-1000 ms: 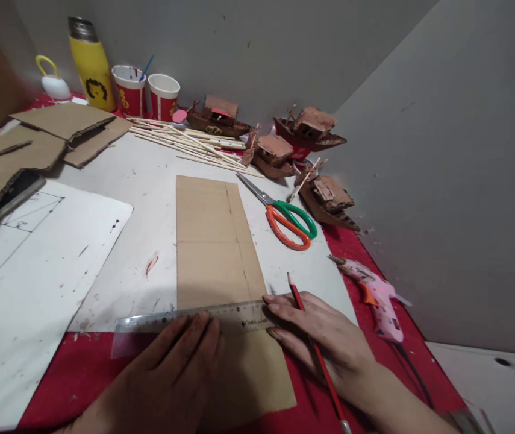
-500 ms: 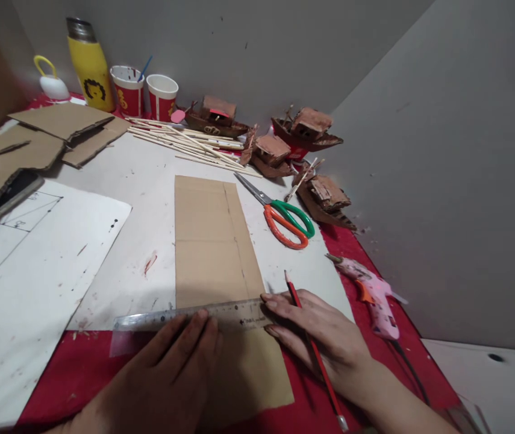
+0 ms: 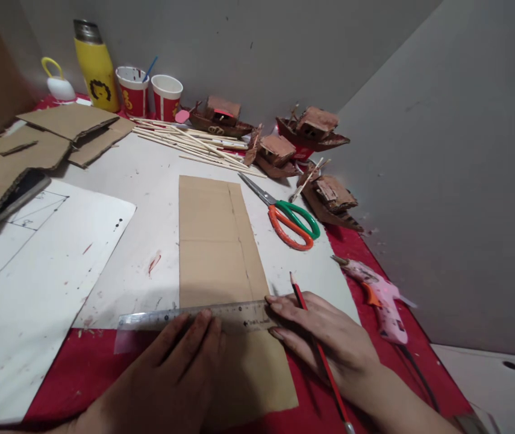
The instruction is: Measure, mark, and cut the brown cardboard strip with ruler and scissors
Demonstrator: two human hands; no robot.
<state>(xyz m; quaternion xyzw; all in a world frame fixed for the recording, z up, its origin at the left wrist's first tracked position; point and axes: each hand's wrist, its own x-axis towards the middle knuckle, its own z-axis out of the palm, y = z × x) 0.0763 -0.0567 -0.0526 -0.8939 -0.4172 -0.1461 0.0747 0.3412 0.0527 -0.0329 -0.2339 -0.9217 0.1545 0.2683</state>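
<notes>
A clear plastic ruler point(image 3: 149, 319) lies crosswise over a long strip of brown cardboard point(image 3: 212, 268) with pencil lines on it. My left hand point(image 3: 171, 367) holds the ruler down, its fingertips pressing on the middle; the thumb is hidden. At the ruler's right end, my right hand point(image 3: 333, 343) grips it between thumb and fingers. A red pencil point(image 3: 323, 355) is tucked among the fingers of that same hand, point facing away from me. Scissors point(image 3: 284, 211) with green and orange handles lie just right of the strip.
A pink glue gun point(image 3: 381, 298) rests on the red cloth point(image 3: 352, 250) at right. Small brown model boats point(image 3: 275, 154), wooden sticks point(image 3: 194, 141), paper cups point(image 3: 167, 96) and a yellow bottle point(image 3: 97, 72) line the back. Cardboard pieces point(image 3: 53, 141) and a marked white sheet point(image 3: 71, 241) lie left.
The whole view has shifted slightly, so everything appears a little farther right. Both hands, the ruler and the pencil keep the same places on the cardboard.
</notes>
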